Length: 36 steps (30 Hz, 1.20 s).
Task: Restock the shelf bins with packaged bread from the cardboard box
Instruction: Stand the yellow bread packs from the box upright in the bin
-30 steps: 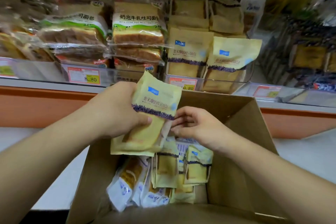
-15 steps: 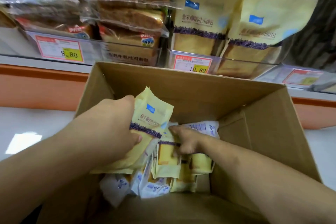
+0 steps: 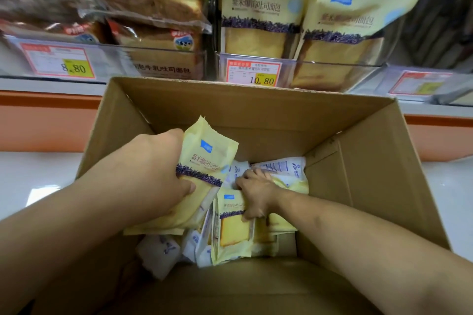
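Shelf bins [image 3: 294, 69] are standing just behind the open box [image 3: 256, 112], clear-fronted, with price tags [image 3: 253, 73] on the front lips. The left bins are holding clear-wrapped sliced loaves [image 3: 153, 7]; the middle bin is holding upright yellow packs [image 3: 258, 13] with a purple band. The box's right inner flap [image 3: 327, 176] is standing up beside the packs inside. Both forearms are reaching over the near flap and covering part of the contents.

Against 0.5 s ago: the view is sitting closer and lower, so the box is filling more of the frame. The left hand [image 3: 158, 174] is still gripping the same yellow pack [image 3: 202, 174], thumb across its front, the pack tilted and leaning over the box's left half. The right hand [image 3: 256, 197] is staying down among the packs at the same spot, fingers curled over the top of a lower pack [image 3: 233, 227], thumb on its front.

Box contents: several yellow packs standing on edge or leaning at the middle, white-and-blue packs [image 3: 281, 167] lying behind the right hand, and more white packs [image 3: 158, 253] at the near left. The count is not readable. The bread is mostly in the box, with one pack raised in the left hand.
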Motion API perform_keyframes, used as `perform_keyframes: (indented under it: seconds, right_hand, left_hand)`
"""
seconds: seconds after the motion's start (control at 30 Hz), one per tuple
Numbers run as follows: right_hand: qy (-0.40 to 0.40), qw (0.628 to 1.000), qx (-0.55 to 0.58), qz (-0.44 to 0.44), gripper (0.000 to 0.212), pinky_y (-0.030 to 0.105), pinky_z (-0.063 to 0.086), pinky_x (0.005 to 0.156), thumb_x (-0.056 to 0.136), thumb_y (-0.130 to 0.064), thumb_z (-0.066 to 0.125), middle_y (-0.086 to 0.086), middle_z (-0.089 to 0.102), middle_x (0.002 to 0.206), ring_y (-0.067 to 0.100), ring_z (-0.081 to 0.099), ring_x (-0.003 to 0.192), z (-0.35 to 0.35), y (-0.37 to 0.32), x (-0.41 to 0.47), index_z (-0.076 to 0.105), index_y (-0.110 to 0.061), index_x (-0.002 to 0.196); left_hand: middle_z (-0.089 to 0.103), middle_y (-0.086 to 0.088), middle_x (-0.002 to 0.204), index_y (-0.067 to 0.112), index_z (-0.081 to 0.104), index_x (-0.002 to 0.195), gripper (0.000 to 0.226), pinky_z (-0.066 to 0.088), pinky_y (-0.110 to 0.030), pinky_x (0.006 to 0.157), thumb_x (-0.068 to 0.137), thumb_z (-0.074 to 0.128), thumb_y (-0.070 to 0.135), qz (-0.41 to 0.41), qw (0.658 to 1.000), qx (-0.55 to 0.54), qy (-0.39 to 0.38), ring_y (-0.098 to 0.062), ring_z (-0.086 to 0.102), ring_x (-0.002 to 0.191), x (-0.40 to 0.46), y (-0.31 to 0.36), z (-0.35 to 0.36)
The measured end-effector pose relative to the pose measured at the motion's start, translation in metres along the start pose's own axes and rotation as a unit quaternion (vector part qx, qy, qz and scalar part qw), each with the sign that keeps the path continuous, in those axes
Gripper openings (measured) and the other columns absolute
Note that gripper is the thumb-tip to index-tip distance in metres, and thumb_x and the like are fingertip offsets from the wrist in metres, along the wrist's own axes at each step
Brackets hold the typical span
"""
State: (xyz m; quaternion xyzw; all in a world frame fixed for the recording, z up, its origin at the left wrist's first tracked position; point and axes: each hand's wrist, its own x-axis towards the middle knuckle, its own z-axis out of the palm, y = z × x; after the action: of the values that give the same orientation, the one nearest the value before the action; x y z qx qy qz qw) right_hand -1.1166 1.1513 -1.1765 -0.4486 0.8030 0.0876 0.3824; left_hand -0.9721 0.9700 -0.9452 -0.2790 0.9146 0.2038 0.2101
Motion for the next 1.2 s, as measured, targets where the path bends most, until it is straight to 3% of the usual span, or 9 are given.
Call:
perform_keyframes:
  seconds: [0.1, 0.2, 0.3, 0.4, 0.63, 0.73, 0.9, 1.07, 1.2]
  right_hand:
    - [-0.012, 0.999, 0.038, -0.017, 0.073, 0.041, 0.031, 0.103, 0.071, -0.046, 0.092, 0.005, 0.064, 0.119, 0.031, 0.051, 0.122, -0.007, -0.006, -0.007, 0.052, -0.022, 0.128]
    - [-0.036, 0.99, 0.137, -0.013, 0.058, 0.033, 0.042, 0.077, 0.074, -0.03, 0.095, -0.001, 0.062, 0.105, 0.025, 0.059, 0.098, -0.018, -0.004, -0.019, 0.049, -0.024, 0.109]
    - [-0.027, 0.978, 0.209, -0.013, 0.051, 0.033, 0.056, 0.078, 0.073, -0.021, 0.097, -0.002, 0.069, 0.1, 0.021, 0.067, 0.092, -0.032, -0.001, -0.038, 0.058, -0.026, 0.106]
    - [0.029, 0.973, 0.229, -0.021, 0.039, 0.022, 0.052, 0.067, 0.077, -0.016, 0.091, -0.011, 0.068, 0.089, 0.009, 0.064, 0.081, -0.052, 0.001, -0.064, 0.058, -0.03, 0.093]
    - [0.108, 0.95, 0.291, 0.031, 0.044, 0.035, 0.063, 0.091, 0.082, -0.021, 0.085, -0.009, 0.076, 0.111, 0.01, 0.073, 0.1, -0.131, -0.015, -0.155, 0.068, -0.026, 0.122]
    - [0.146, 0.899, 0.409, 0.062, 0.025, 0.047, 0.061, 0.097, 0.088, -0.013, 0.082, -0.004, 0.081, 0.106, 0.018, 0.077, 0.101, -0.154, -0.022, -0.205, 0.076, -0.02, 0.111]
    - [0.187, 0.771, 0.605, 0.063, 0.027, 0.064, 0.049, 0.11, 0.095, -0.021, 0.075, 0.005, 0.08, 0.119, 0.031, 0.074, 0.116, -0.165, -0.028, -0.265, 0.076, -0.016, 0.121]
    - [0.227, 0.631, 0.739, 0.061, 0.042, 0.053, 0.052, 0.107, 0.094, -0.031, 0.074, 0.019, 0.077, 0.12, 0.037, 0.075, 0.112, -0.176, -0.031, -0.288, 0.074, -0.005, 0.127]
    - [0.254, 0.582, 0.772, 0.0, 0.059, 0.061, 0.056, 0.102, 0.068, -0.004, 0.09, 0.027, 0.074, 0.123, 0.046, 0.072, 0.114, -0.186, -0.023, -0.3, 0.075, -0.003, 0.125]
  left_hand:
    - [0.057, 0.009, 0.086, 0.032, 0.045, 0.094, 0.041, 0.044, -0.033, 0.062, 0.082, 0.079, 0.051, 0.002, 1.0, 0.02, 0.009, -0.012, 0.055, 0.073, 0.001, -0.001, 0.0]
    - [0.054, 0.01, 0.086, 0.031, 0.045, 0.095, 0.042, 0.046, -0.034, 0.067, 0.083, 0.079, 0.051, 0.001, 0.999, 0.033, 0.007, -0.019, 0.055, 0.078, 0.001, 0.0, -0.003]
    - [0.055, 0.008, 0.088, 0.031, 0.047, 0.1, 0.039, 0.048, -0.034, 0.069, 0.085, 0.077, 0.05, 0.015, 0.999, 0.046, 0.022, -0.02, 0.053, 0.079, -0.001, 0.003, -0.011]
    - [0.057, 0.008, 0.092, 0.032, 0.051, 0.105, 0.037, 0.05, -0.034, 0.072, 0.085, 0.078, 0.048, 0.029, 0.998, 0.042, 0.034, -0.019, 0.057, 0.083, -0.007, 0.008, -0.021]
    - [0.065, 0.007, 0.102, 0.037, 0.054, 0.109, 0.041, 0.057, -0.037, 0.08, 0.08, 0.081, 0.047, 0.052, 0.995, 0.019, 0.08, -0.023, 0.065, 0.094, -0.027, 0.013, -0.043]
    - [0.069, 0.008, 0.108, 0.039, 0.056, 0.114, 0.044, 0.059, -0.039, 0.081, 0.079, 0.081, 0.049, 0.054, 0.994, -0.018, 0.09, -0.019, 0.066, 0.093, -0.037, 0.011, -0.057]
    - [0.073, 0.024, 0.098, 0.044, 0.062, 0.11, 0.039, 0.056, -0.031, 0.08, 0.079, 0.084, 0.049, 0.084, 0.978, -0.172, 0.084, 0.0, 0.067, 0.089, -0.058, 0.01, -0.073]
    - [0.079, 0.02, 0.097, 0.036, 0.068, 0.113, 0.032, 0.059, -0.032, 0.083, 0.086, 0.084, 0.031, 0.126, 0.91, -0.394, 0.044, 0.0, 0.075, 0.088, -0.072, 0.02, -0.08]
    - [0.082, 0.002, 0.095, 0.023, 0.066, 0.117, 0.034, 0.062, -0.039, 0.076, 0.087, 0.081, 0.03, 0.095, 0.846, -0.523, 0.036, -0.015, 0.079, 0.083, -0.073, 0.032, -0.089]
